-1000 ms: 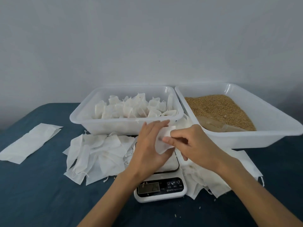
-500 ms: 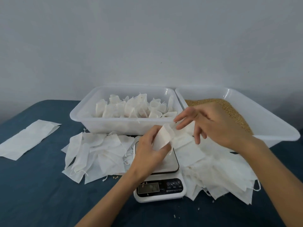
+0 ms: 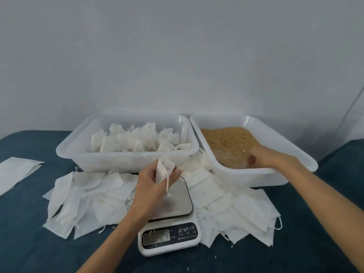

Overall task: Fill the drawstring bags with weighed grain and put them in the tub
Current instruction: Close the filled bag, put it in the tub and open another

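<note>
My left hand holds a small white drawstring bag upright with its mouth spread, just above the steel plate of the kitchen scale. The bag's string dangles over the plate. My right hand is down inside the right tub, at the near edge of the brown grain; its fingers are partly hidden by the tub wall. The left tub holds several filled white bags.
Loose empty white bags lie in a pile left of the scale and a pile to its right. A flat white bag lies at the far left. Everything sits on a dark blue cloth. A grey wall stands behind.
My right hand let go of the bag and moved right and down into the grain tub. My left hand kept the bag and turned it upright with its mouth spread.
</note>
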Tool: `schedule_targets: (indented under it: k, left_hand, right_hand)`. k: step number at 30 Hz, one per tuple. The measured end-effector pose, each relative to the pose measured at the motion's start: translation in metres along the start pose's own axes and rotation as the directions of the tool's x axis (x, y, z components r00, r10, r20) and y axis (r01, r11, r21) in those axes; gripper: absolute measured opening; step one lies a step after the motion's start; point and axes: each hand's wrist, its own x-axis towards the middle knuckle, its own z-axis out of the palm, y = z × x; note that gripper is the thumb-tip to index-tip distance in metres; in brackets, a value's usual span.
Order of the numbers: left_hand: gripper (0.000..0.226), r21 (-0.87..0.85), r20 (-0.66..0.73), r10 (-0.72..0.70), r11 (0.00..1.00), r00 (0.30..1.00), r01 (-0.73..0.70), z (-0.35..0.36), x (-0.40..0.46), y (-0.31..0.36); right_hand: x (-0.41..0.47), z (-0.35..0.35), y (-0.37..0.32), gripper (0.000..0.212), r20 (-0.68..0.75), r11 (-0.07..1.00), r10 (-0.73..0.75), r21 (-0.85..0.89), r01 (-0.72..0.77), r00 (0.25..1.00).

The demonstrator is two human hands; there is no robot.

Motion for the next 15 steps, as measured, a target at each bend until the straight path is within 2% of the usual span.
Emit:
schedule_targets:
  k: [6,9,11,15]
  left_hand:
    - [0.01,0.003,-0.028,0.016,1.0,0.999,-0.016,-0.003,0.003,-0.004]
    - [0.013,0.008,-0.011,0.024,1.0,1.0,-0.024,-0.002,0.003,-0.005]
    - [0.014,0.015,-0.004,0.019,1.0,1.0,-0.019,-0.002,0.002,-0.005]
    - [0.01,0.025,0.009,-0.021,0.999,1.0,0.021,-0.002,0.0,-0.01]
  right_hand:
    - [0.005,-0.01,0.01,0.01,-0.114,0.999,0.036,-0.015,-0.038,0.993]
    - [0.007,-0.02,0.012,0.01,-0.141,0.992,0.067,-0.1,-0.081,0.988]
    - [0.013,-0.023,0.0,0.01,-0.159,0.986,0.086,-0.13,-0.107,0.984]
    - [0.037,-0.025,-0.044,0.018,-0.175,0.99,0.104,-0.08,-0.119,0.979]
